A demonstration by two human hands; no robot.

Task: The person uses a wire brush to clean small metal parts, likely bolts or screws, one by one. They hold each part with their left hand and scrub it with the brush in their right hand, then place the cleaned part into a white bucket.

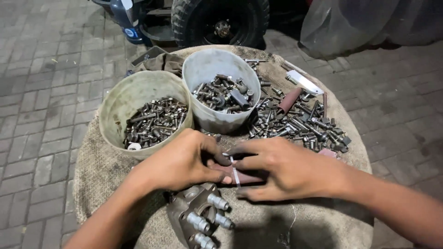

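Observation:
My left hand (182, 161) and my right hand (281, 168) meet over a round sacking-covered surface (106, 170). Between their fingertips they pinch a small thin metal piece (235, 174) and a reddish-brown strip (247, 177) lying under the fingers. What exactly each finger grips is partly hidden. Just below my left hand sits a grey metal engine part with several protruding studs (198, 219).
Two dirty plastic tubs hold bolts: the left one (134, 99) and the back one (207, 69). A loose pile of bolts and nuts (300, 122) lies at the right, with a brown tube (290, 100) and a white flat piece (304, 83). A tyre (219, 20) stands behind on brick paving.

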